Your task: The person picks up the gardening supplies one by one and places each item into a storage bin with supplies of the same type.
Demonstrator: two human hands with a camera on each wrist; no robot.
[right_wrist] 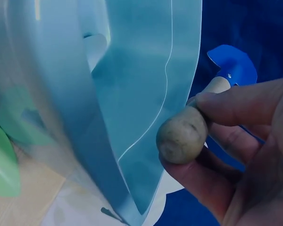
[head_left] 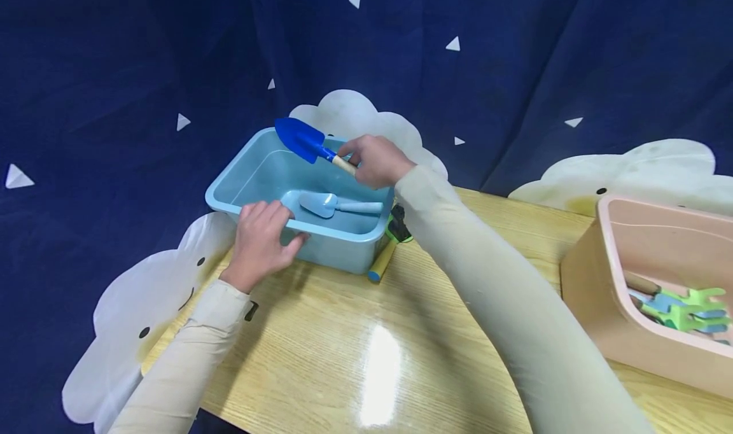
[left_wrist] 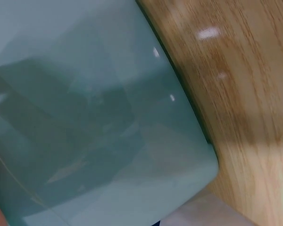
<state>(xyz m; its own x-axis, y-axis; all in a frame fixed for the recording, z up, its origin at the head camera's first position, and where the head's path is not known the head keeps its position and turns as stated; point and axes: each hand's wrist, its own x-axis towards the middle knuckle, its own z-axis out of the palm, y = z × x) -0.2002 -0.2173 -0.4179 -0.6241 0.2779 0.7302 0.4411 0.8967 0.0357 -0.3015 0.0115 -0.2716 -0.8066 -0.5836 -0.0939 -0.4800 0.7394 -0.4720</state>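
Note:
My right hand (head_left: 379, 160) grips a blue trowel (head_left: 300, 140) by its pale wooden handle, above the far side of a light-blue bin (head_left: 338, 254). Its blade points left and away. In the right wrist view the rounded handle end (right_wrist: 181, 136) shows between thumb and fingers, with the blade (right_wrist: 236, 63) beyond. My left hand (head_left: 260, 240) holds the bin's near rim, fingers over the edge and thumb against the outer wall. A light-blue trowel (head_left: 338, 205) lies on the bin floor. The left wrist view is filled mostly by the bin's outer wall (left_wrist: 104, 122).
Beside the bin's right end lies a tool with a yellow handle (head_left: 382, 261) and green and black parts, on the wooden table (head_left: 321, 351). A pink bin (head_left: 590, 294) holding several green and blue garden tools stands at right. Dark blue fabric (head_left: 366, 52) hangs behind.

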